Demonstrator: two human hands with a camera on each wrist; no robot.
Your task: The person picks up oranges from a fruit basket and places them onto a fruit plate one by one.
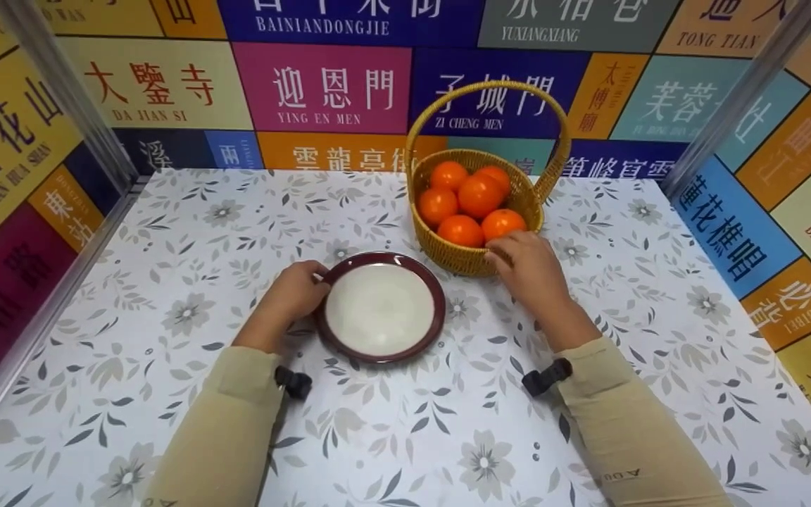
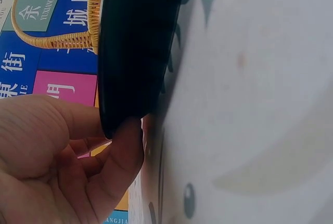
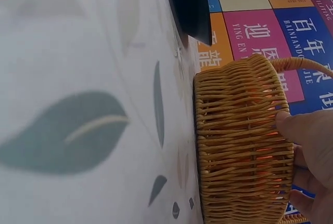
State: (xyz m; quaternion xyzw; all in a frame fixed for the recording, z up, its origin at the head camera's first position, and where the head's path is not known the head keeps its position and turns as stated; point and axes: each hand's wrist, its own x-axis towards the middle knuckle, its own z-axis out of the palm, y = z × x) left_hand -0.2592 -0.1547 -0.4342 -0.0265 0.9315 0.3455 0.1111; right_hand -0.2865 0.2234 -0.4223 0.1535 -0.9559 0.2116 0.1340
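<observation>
Between the hands (image 1: 294,292) (image 1: 531,271), plate (image 1: 381,310), basket (image 1: 449,258) beyond

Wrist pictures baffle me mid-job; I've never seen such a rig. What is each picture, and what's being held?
There is no robot: a person works with two bare hands. The head picture looks forward and down from a head-worn camera. The other two come from wrist cameras, so the scene appears turned sideways. On the floral-patterned table stands a wicker basket with six visible oranges; nearer the person is a maroon-rimmed plate. The left hand pinches the plate's edge. The right hand has its thumb on the basket's rim; whether its fingers grip anything I cannot tell.
</observation>
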